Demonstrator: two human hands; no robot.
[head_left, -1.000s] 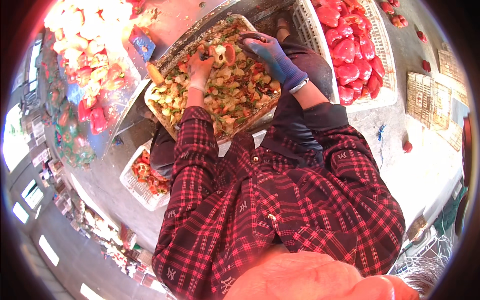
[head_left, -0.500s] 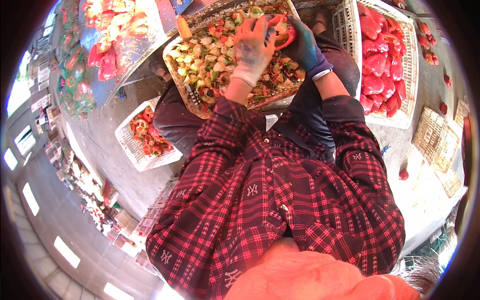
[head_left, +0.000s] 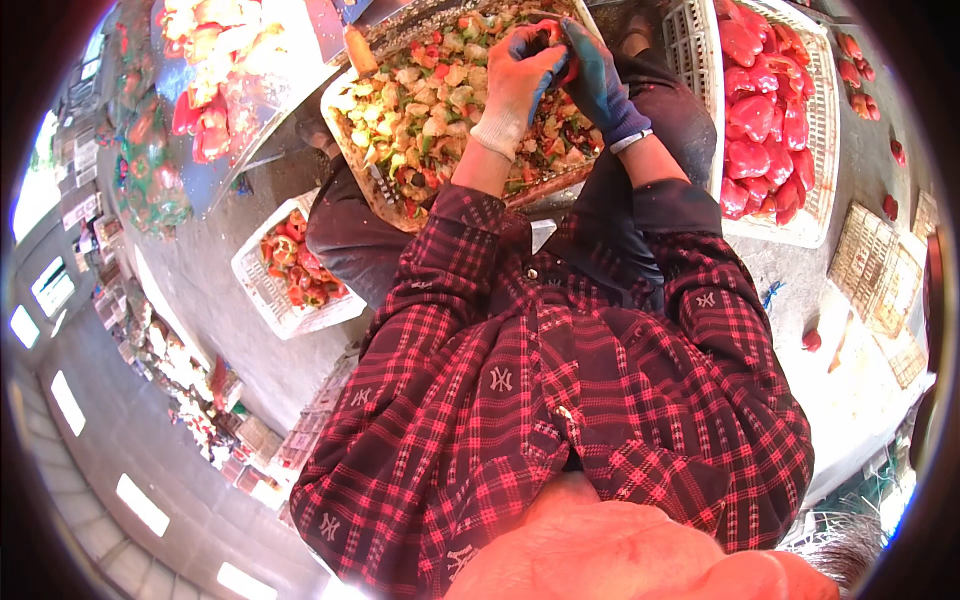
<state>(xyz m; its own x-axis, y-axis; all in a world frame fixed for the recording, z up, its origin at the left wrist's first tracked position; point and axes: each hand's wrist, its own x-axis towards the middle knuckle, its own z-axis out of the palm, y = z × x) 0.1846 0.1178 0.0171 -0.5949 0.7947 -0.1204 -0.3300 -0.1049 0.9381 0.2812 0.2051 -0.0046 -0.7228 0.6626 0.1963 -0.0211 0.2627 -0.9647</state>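
Note:
Both my gloved hands meet over the far right part of a shallow tray (head_left: 345,163) heaped with pale seedy cores and green and red scraps. Between them is a red bell pepper (head_left: 571,70), mostly covered by the gloves. My left hand (head_left: 521,82), in a stained glove with a whitish cuff, curls round its left side. From the right, my right hand (head_left: 600,85), in a blue and purple glove, closes on it with fingers pointing away from me. An orange handle (head_left: 360,50) rests at the tray's far left rim.
At right stands a white crate (head_left: 829,150) full of red peppers. A smaller white crate (head_left: 300,325) by my left knee holds pepper pieces. Further left, peppers lie on a shiny table (head_left: 275,110) near a green net bag (head_left: 155,190). Loose peppers (head_left: 860,100) lie at far right.
My left hand has turned from lying over the pepper's side to curling round it, and my hands have drawn together. Less of the pepper shows now.

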